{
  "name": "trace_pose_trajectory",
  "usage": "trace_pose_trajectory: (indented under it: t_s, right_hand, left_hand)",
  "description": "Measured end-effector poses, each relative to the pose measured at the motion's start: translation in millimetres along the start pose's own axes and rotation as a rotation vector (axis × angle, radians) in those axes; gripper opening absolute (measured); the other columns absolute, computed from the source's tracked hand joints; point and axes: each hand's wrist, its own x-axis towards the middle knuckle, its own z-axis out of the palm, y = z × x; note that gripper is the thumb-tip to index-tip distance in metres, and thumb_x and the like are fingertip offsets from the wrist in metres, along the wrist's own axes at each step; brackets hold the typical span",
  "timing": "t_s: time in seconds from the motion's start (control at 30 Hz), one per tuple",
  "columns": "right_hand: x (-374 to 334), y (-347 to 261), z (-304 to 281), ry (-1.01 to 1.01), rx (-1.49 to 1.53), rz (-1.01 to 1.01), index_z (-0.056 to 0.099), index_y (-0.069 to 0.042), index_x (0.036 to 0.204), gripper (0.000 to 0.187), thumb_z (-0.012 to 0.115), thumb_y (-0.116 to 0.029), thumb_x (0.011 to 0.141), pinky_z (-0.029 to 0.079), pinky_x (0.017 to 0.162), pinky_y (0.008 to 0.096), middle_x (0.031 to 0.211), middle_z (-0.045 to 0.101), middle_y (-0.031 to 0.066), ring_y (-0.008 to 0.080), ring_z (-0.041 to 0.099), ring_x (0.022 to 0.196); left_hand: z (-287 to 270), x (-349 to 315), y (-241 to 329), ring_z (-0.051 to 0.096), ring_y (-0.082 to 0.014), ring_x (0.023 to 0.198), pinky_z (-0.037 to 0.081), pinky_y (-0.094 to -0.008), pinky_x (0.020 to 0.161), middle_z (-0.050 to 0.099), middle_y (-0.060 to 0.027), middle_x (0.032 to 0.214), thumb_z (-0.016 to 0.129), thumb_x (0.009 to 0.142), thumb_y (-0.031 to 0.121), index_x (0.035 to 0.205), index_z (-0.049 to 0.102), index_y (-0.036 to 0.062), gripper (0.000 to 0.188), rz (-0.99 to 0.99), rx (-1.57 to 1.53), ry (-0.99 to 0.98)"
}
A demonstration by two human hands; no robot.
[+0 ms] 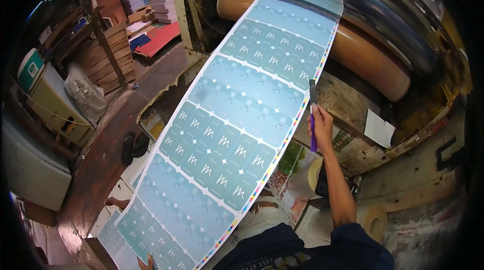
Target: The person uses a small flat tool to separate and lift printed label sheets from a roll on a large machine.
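A long printed sheet (pixel 242 96), with repeating light-blue and teal panels and a colour strip along its right edge, stretches from the rollers down toward me. My right hand (pixel 321 125) is closed round the purple handle of a knife (pixel 313 114). Its dark flat blade points up and lies at the sheet's right edge. At the bottom of the view my left hand (pixel 145 263) pinches the lower part of the sheet; most of that hand is out of sight.
Behind the sheet's top run a brown roller (pixel 373 61) and a shiny metal roller (pixel 398 23). White paper (pixel 379 128) lies on the ledge at right. Tape rolls (pixel 374 222) are near my right arm. Paper stacks (pixel 164 7) and a red board (pixel 160 39) stand at back left.
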Motion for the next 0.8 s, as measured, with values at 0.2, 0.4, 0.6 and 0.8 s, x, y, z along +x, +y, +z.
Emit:
trace_pose_trajectory:
  t_s: [0.2, 0.4, 0.6, 0.8]
  right_hand:
    - [-6.6, -13.6, -11.1, -0.022, -0.062, -0.041, 0.058, 0.001, 0.120, 0.036, 0.052, -0.028, 0.099, 0.037, 0.038, 0.0232, 0.067, 0.057, 0.0031, 0.0062, 0.048, 0.044]
    - [-19.8, 10.0, -0.8, -0.105, -0.052, 0.086, 0.063, -0.001, 0.114, 0.032, 0.058, -0.027, 0.097, 0.038, 0.039, 0.0241, 0.068, 0.060, 0.0026, 0.0080, 0.051, 0.045]
    - [-1.4, -19.0, -4.9, 0.310, -0.847, -0.899, 0.062, -0.004, 0.119, 0.039, 0.069, -0.002, 0.081, 0.049, 0.066, 0.0366, 0.093, 0.063, 0.0089, 0.0240, 0.062, 0.074]
    - [78.4, -28.6, -40.1, -0.176, -0.883, -0.977, 0.068, -0.009, 0.112, 0.048, 0.063, 0.010, 0.067, 0.056, 0.069, 0.0350, 0.110, 0.068, 0.0109, 0.0269, 0.069, 0.086]
  left_hand:
    - [-31.7, -2.0, -15.3, 0.041, -0.0321, 0.127, 0.035, -0.0393, 0.107, 0.039, -0.0217, 0.144, 0.070, 0.086, 0.029, 0.144, 0.029, -0.0078, 0.080, -0.119, 0.083, -0.078]
    - [-66.4, -2.6, -31.5, 0.039, -0.0320, 0.130, 0.034, -0.0402, 0.108, 0.037, -0.0212, 0.146, 0.070, 0.086, 0.029, 0.145, 0.029, -0.0071, 0.080, -0.123, 0.199, -0.180]
    - [-41.9, -22.5, -9.0, 0.042, -0.0312, 0.126, 0.037, -0.0399, 0.106, 0.040, -0.0208, 0.143, 0.071, 0.086, 0.025, 0.144, 0.029, -0.0059, 0.078, -0.255, 0.092, -0.076]
    - [-19.7, -24.2, 31.2, 0.045, -0.0303, 0.123, 0.039, -0.0396, 0.103, 0.043, -0.0204, 0.140, 0.071, 0.085, 0.020, 0.144, 0.029, -0.0046, 0.077, -0.327, -0.021, -0.045]
